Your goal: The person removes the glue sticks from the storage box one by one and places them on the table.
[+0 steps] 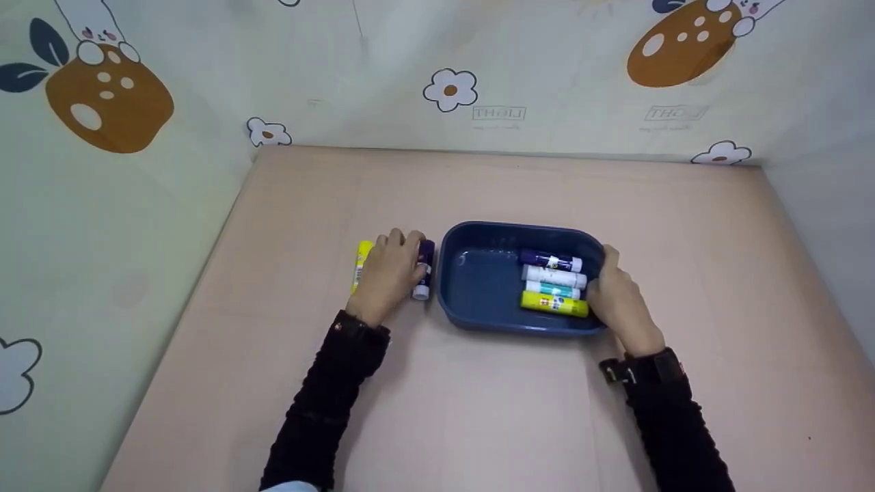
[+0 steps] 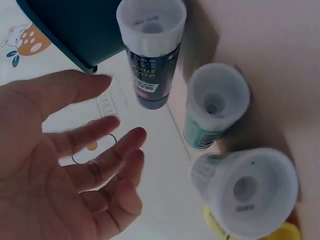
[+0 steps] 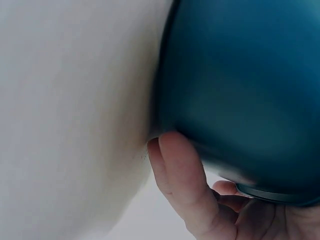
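In the head view, a dark blue plastic bin [image 1: 492,331] holds a purple, a white, a teal and a yellow glue stick [image 1: 554,304] in a row at its right end. My right hand [image 1: 618,304] grips the bin's right side, with fingertips against its outer wall in the right wrist view. My left hand [image 1: 386,277] hovers over the glue sticks left of the bin, fingers bent and apart. Nearest to it stands a purple glue stick [image 2: 152,75]; beside that are a teal one [image 2: 217,102] and a wider white one [image 2: 245,195]. A yellow glue stick [image 1: 361,263] is partly hidden.
All of this is on a pinkish-beige table [image 1: 478,410]. Pale walls with printed flowers [image 1: 450,90] and fruit enclose its back and sides. The bin's left half shows bare floor [image 1: 485,287].
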Action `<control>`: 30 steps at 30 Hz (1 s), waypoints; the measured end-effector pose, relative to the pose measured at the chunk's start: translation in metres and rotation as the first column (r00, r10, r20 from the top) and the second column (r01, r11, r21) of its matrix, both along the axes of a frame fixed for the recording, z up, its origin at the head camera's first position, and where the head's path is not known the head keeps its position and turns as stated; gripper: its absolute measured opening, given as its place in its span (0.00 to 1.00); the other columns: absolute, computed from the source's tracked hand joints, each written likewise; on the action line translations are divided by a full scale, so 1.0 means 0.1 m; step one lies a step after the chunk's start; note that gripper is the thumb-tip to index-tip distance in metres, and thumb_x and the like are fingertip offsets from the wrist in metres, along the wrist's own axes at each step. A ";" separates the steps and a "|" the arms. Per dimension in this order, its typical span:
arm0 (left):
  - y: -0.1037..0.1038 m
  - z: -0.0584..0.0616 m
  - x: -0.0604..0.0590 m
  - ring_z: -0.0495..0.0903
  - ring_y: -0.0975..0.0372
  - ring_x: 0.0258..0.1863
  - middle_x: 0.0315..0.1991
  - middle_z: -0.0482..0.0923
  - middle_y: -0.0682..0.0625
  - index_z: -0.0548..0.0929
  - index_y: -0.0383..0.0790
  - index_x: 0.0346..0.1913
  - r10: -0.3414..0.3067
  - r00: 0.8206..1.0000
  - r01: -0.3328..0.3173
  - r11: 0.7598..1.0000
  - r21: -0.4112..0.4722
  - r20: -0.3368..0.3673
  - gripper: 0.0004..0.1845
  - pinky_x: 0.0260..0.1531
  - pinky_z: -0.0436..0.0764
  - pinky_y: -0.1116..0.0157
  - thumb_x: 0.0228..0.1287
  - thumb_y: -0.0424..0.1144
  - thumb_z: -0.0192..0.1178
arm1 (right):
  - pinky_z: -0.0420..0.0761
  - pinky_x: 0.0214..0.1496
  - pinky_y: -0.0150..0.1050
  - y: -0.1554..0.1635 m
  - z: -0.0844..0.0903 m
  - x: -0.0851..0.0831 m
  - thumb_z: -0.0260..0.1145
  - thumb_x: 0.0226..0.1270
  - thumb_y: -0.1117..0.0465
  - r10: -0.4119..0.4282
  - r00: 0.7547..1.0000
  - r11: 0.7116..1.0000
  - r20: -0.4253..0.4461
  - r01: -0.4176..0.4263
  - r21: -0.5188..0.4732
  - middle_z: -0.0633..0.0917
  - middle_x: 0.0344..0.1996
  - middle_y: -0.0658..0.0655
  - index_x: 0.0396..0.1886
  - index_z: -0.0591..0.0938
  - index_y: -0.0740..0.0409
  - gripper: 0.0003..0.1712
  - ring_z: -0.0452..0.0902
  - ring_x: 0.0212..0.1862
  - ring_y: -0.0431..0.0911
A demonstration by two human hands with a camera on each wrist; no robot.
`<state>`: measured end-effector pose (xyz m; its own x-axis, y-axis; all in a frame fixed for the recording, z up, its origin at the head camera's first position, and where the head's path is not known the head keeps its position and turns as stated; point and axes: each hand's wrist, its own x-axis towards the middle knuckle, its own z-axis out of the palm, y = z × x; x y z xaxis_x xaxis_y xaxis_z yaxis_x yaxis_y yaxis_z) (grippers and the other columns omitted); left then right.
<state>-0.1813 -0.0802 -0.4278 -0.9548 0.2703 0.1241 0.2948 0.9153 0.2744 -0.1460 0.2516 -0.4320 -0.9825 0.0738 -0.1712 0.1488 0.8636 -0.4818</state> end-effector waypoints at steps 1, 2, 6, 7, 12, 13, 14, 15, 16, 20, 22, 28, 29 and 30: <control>0.01 -0.01 0.01 0.72 0.49 0.39 0.44 0.74 0.39 0.74 0.43 0.56 -0.019 1.000 0.019 0.999 -0.030 0.013 0.23 0.40 0.73 0.55 0.57 0.43 0.62 | 0.73 0.37 0.55 0.00 0.00 0.00 0.44 0.64 0.68 0.000 1.000 1.000 0.000 0.000 0.000 0.74 0.46 0.82 0.69 0.44 0.67 0.35 0.76 0.40 0.65; 0.02 -0.01 0.02 0.71 0.49 0.39 0.44 0.73 0.40 0.75 0.44 0.56 -0.040 0.999 0.042 0.997 -0.059 0.030 0.23 0.40 0.73 0.55 0.57 0.43 0.63 | 0.73 0.37 0.55 0.00 0.00 0.00 0.44 0.64 0.68 0.000 1.000 1.000 -0.002 0.000 0.001 0.75 0.45 0.82 0.69 0.44 0.67 0.35 0.76 0.39 0.64; 0.04 -0.02 0.05 0.70 0.50 0.41 0.44 0.73 0.41 0.80 0.45 0.53 -0.082 0.991 0.093 0.989 -0.111 0.102 0.19 0.43 0.72 0.54 0.58 0.44 0.63 | 0.73 0.37 0.57 0.01 0.00 0.00 0.44 0.64 0.68 0.004 1.000 1.000 -0.013 -0.004 0.000 0.75 0.45 0.82 0.69 0.44 0.67 0.35 0.76 0.40 0.66; 0.04 -0.01 0.05 0.70 0.50 0.42 0.44 0.74 0.41 0.81 0.45 0.52 -0.081 0.990 0.093 0.990 -0.105 0.115 0.18 0.43 0.71 0.54 0.58 0.43 0.62 | 0.73 0.38 0.57 0.00 0.00 0.00 0.44 0.64 0.68 0.005 1.000 1.000 -0.013 -0.005 -0.001 0.74 0.45 0.82 0.69 0.44 0.67 0.35 0.76 0.40 0.66; 0.00 0.00 0.04 0.72 0.50 0.41 0.41 0.77 0.42 0.84 0.43 0.45 -0.062 0.990 0.069 0.996 -0.054 0.128 0.13 0.44 0.70 0.55 0.60 0.42 0.61 | 0.73 0.35 0.55 0.00 -0.01 0.00 0.44 0.63 0.68 0.008 1.000 1.000 -0.024 -0.007 0.003 0.75 0.43 0.82 0.69 0.44 0.68 0.35 0.77 0.37 0.64; -0.01 0.01 0.04 0.72 0.50 0.39 0.40 0.78 0.42 0.84 0.42 0.44 -0.061 0.990 0.067 0.997 -0.040 0.127 0.12 0.42 0.70 0.56 0.60 0.42 0.61 | 0.73 0.35 0.55 0.00 -0.01 0.00 0.44 0.63 0.68 0.006 1.000 1.000 -0.026 -0.006 0.004 0.76 0.43 0.82 0.69 0.44 0.69 0.35 0.77 0.37 0.64; -0.02 0.01 0.03 0.73 0.50 0.38 0.39 0.78 0.41 0.85 0.42 0.43 -0.061 0.990 0.065 0.998 -0.025 0.127 0.11 0.41 0.71 0.56 0.60 0.41 0.61 | 0.73 0.34 0.54 0.00 -0.01 0.00 0.43 0.63 0.68 0.006 1.000 1.000 -0.028 -0.006 0.005 0.76 0.43 0.82 0.69 0.44 0.69 0.35 0.77 0.36 0.64; -0.04 0.02 0.03 0.73 0.50 0.37 0.38 0.78 0.41 0.85 0.41 0.43 -0.062 0.990 0.064 0.998 -0.012 0.130 0.11 0.40 0.71 0.56 0.60 0.41 0.61 | 0.73 0.34 0.54 0.00 -0.01 0.01 0.43 0.63 0.68 0.003 1.000 1.000 -0.027 -0.002 0.004 0.76 0.43 0.82 0.69 0.45 0.68 0.35 0.77 0.36 0.63; -0.05 0.03 0.03 0.73 0.50 0.37 0.37 0.79 0.41 0.85 0.41 0.42 -0.060 0.989 0.061 0.998 -0.001 0.135 0.10 0.39 0.72 0.57 0.59 0.40 0.61 | 0.73 0.34 0.54 0.00 -0.01 0.01 0.43 0.63 0.68 0.000 1.000 1.000 -0.026 0.000 0.002 0.76 0.43 0.82 0.69 0.45 0.68 0.35 0.77 0.36 0.63; -0.08 0.06 0.02 0.74 0.52 0.35 0.34 0.79 0.41 0.85 0.37 0.40 -0.054 0.983 0.046 0.998 0.048 0.178 0.09 0.39 0.74 0.58 0.60 0.37 0.59 | 0.73 0.36 0.56 0.00 -0.01 0.01 0.43 0.63 0.68 -0.007 1.000 1.000 -0.024 0.007 -0.001 0.75 0.44 0.82 0.69 0.45 0.68 0.35 0.77 0.38 0.65; -0.09 0.07 0.01 0.75 0.53 0.35 0.34 0.79 0.42 0.85 0.36 0.40 -0.055 0.979 0.043 0.997 0.066 0.197 0.09 0.39 0.75 0.58 0.61 0.36 0.58 | 0.72 0.38 0.57 -0.01 0.00 0.01 0.44 0.63 0.68 -0.009 1.000 1.000 -0.027 0.009 -0.003 0.75 0.45 0.82 0.69 0.45 0.67 0.35 0.76 0.41 0.67; -0.12 0.08 0.00 0.76 0.55 0.34 0.34 0.80 0.42 0.85 0.34 0.39 -0.061 0.974 0.039 0.994 0.102 0.218 0.09 0.39 0.77 0.60 0.62 0.35 0.56 | 0.71 0.46 0.62 -0.01 0.02 0.02 0.46 0.65 0.65 -0.011 0.998 1.000 -0.066 0.011 0.002 0.68 0.57 0.80 0.70 0.47 0.67 0.35 0.71 0.50 0.72; -0.12 0.09 0.00 0.77 0.55 0.34 0.34 0.80 0.42 0.85 0.34 0.38 -0.059 0.974 0.037 0.994 0.104 0.218 0.09 0.39 0.77 0.60 0.62 0.35 0.56 | 0.71 0.47 0.63 -0.01 0.04 0.02 0.46 0.65 0.64 -0.012 0.997 1.000 -0.080 0.012 0.004 0.67 0.58 0.79 0.70 0.48 0.67 0.35 0.70 0.51 0.72; -0.12 0.09 0.01 0.77 0.55 0.34 0.34 0.80 0.42 0.85 0.34 0.38 -0.057 0.974 0.035 0.994 0.105 0.219 0.09 0.39 0.77 0.60 0.62 0.35 0.56 | 0.71 0.47 0.63 -0.02 0.05 0.03 0.47 0.66 0.64 -0.012 0.995 1.000 -0.100 0.013 0.005 0.66 0.59 0.78 0.70 0.48 0.67 0.35 0.70 0.52 0.72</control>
<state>-0.1807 -0.0919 -0.4188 -0.9484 0.3114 -0.0602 0.2574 0.8668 0.4272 -0.1430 0.2500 -0.4270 -0.9936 0.0871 -0.0719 0.1113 0.8648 -0.4896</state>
